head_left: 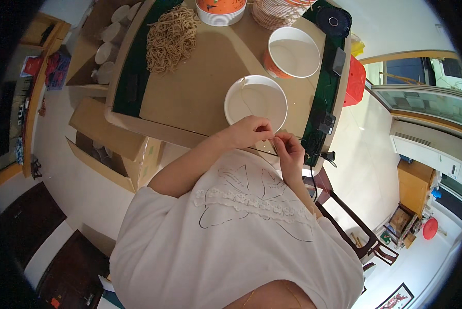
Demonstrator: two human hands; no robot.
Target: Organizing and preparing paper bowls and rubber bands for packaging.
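Observation:
A white paper bucket (255, 98) stands mouth up at the table's near edge. Over its mouth a thin tan string (247, 100) runs from the far rim towards my hands. My left hand (252, 130) is closed in a pinch at the near rim, where the string ends out of sight. Close beside it, almost fingertip to fingertip, my right hand (289, 149) pinches too, seemingly on the same string; the fingers cover most of it. Just beyond, to the right, is a second white bucket (294, 51) with an orange outside.
A heap of tan cords (172, 40) lies at the table's far left. Stacked orange-printed buckets (220, 11) and a ribbed stack (280, 13) stand at the back. Along the right edge are a black round object (334, 21) and cables. Cardboard boxes (107, 141) sit left of the table.

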